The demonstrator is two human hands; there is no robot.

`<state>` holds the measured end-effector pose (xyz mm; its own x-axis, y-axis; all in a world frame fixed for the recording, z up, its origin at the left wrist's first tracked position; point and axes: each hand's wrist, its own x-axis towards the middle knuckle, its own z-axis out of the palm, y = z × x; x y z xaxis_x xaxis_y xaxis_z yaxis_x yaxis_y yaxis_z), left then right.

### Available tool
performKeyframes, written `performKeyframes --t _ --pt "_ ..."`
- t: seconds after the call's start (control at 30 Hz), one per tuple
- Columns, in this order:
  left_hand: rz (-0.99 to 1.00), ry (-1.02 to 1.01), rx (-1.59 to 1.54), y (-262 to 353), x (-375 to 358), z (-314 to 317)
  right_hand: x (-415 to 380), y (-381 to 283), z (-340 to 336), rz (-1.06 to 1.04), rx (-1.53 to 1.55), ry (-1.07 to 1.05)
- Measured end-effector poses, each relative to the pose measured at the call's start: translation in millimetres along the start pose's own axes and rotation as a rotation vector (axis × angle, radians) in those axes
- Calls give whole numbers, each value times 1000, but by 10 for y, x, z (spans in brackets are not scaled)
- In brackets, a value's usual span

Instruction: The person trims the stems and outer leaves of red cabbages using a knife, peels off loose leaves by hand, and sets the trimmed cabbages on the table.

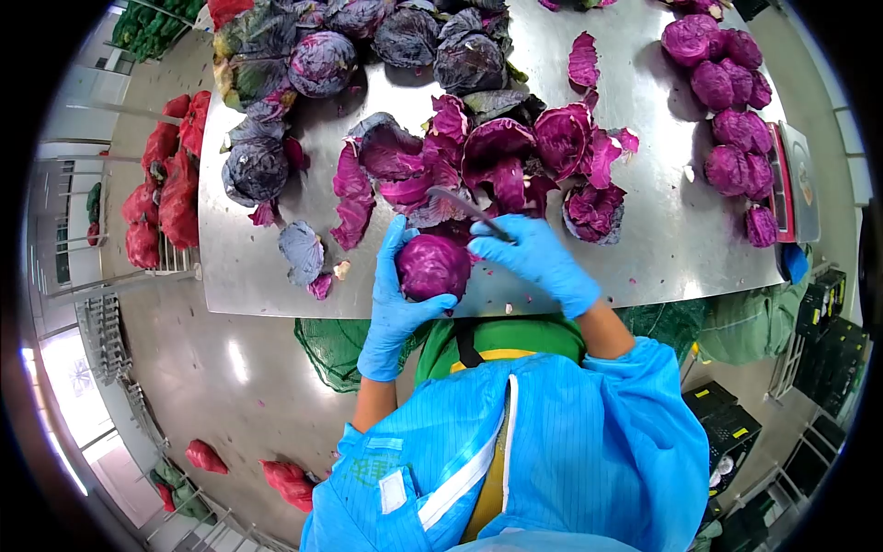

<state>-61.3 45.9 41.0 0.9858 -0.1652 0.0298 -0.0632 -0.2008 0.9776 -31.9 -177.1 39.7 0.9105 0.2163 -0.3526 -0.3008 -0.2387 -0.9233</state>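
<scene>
A round red cabbage (433,268) with a smooth purple surface sits at the front edge of the metal table. My left hand (399,293), in a blue glove, is wrapped round its left side and near side. In my right hand (533,255), also gloved in blue, is a knife (467,208) whose blade points up and to the left, above the cabbage. The fingers of this hand are closed round the handle, close to the cabbage's right side. Just beyond both hands lies a heap of loose purple cabbage leaves (501,156).
Untrimmed dark cabbages (407,39) crowd the table's far left. Smooth purple cabbages (731,129) line the right side, beside a red-and-grey box (793,179). Red mesh sacks (175,184) stand left of the metal table (248,296). Black crates (731,428) are on the right.
</scene>
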Motion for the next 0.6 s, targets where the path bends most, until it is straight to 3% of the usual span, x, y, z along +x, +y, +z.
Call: performKeyframes --t 0.13,0.17,0.27,0.3,0.4,0.53,0.6 --pt "136 -102 579 3 47 -30 187 144 282 58 251 -136" --pt "133 -16 612 19 36 -37 238 270 375 -13 242 -103" --pt "16 234 119 -659 -160 -24 289 285 377 9 212 -122" --pt "-261 185 -149 -574 -179 -24 271 297 399 -32 212 -99" --pt "-228 246 -191 -511 -194 41 230 300 382 -120 34 -75" --pt "139 287 609 -346 -256 86 178 248 413 -97 117 -49" --pt "244 271 647 -411 -297 103 195 267 448 10 165 -52"
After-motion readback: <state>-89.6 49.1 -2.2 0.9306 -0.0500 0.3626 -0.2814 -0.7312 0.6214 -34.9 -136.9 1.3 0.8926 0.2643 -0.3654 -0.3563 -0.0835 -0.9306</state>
